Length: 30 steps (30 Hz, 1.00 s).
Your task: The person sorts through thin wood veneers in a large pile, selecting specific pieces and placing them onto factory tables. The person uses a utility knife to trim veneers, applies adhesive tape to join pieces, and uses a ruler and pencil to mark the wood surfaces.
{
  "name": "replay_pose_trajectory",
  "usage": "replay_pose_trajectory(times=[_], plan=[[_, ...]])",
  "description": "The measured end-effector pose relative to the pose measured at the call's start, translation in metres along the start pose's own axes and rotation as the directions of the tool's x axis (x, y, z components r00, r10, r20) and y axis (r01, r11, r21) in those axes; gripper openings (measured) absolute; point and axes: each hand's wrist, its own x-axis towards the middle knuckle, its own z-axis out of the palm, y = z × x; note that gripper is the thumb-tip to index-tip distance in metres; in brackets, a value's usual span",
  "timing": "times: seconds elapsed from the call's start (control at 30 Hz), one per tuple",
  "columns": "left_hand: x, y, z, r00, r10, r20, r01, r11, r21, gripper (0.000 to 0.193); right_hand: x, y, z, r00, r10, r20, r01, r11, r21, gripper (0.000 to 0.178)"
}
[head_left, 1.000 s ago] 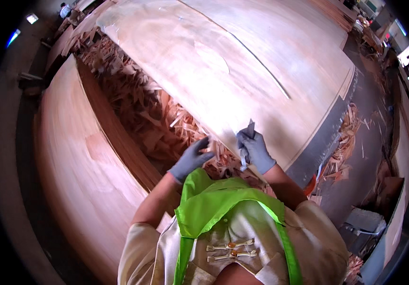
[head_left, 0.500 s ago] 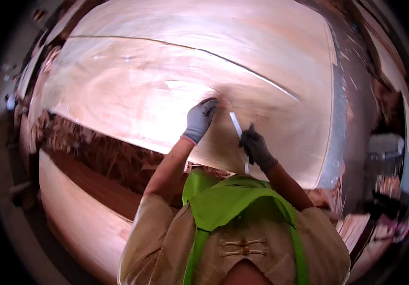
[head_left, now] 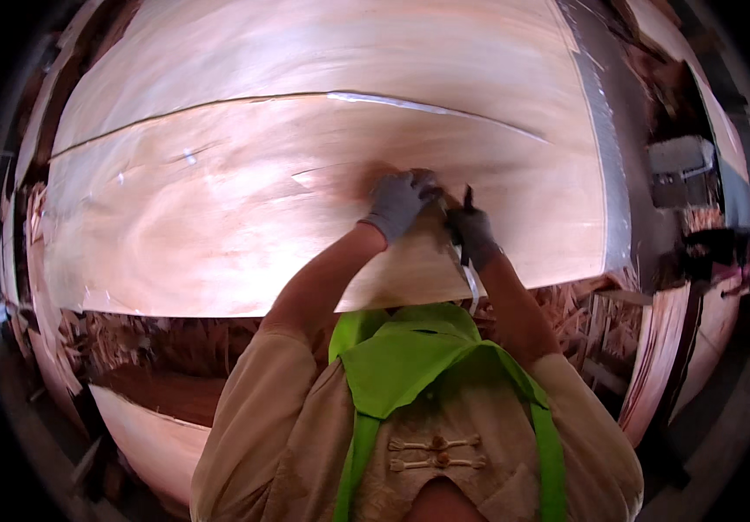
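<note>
A wide, pale wood veneer sheet lies before me, with a long narrow split running across its far part. My left hand, in a grey glove, rests on the sheet with its fingers bent together near a short torn line. Whatever is under its fingertips is hidden. Close by on the right, my right hand, in a darker glove, is closed around a thin white strip of tape, which hangs down toward my apron. Something dark also shows at this hand, too blurred to name.
A grey band borders the sheet's right edge. Broken veneer scraps fill the gap below the near edge, beside a curved wooden board. At the right stand a grey box-like object and stacked veneer pieces.
My left hand has shifted right, close to my right hand and where the strip's upper end showed. The right hand has risen slightly. The view has turned, so the sheet's near edge lies more level.
</note>
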Motion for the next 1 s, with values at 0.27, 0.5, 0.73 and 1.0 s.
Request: replay_pose_trajectory(times=[0.27, 0.5, 0.73, 1.0], plan=[[-0.021, -0.024, -0.034, 0.999, 0.029, -0.041, -0.035, 0.988, -0.152, 0.039, -0.085, 0.044, 0.057, 0.926, -0.007, 0.378, 0.008, 1.000, -0.002, 0.020], [-0.164, -0.134, -0.067, 0.782, -0.603, -0.159, 0.599, 0.797, -0.078, 0.060, -0.011, -0.028, 0.196, 0.868, -0.238, 0.435, 0.247, 0.968, 0.037, 0.017], [-0.162, -0.150, -0.045, 0.968, -0.223, -0.117, 0.244, 0.945, 0.219, 0.048, 0.004, -0.044, 0.234, 0.908, -0.192, 0.372, 0.218, 0.976, -0.028, 0.016], [-0.142, -0.148, -0.069, 0.899, -0.391, 0.196, 0.344, 0.909, 0.234, 0.046, -0.032, -0.020, 0.206, 0.927, -0.201, 0.316, 0.208, 0.978, 0.011, 0.021]])
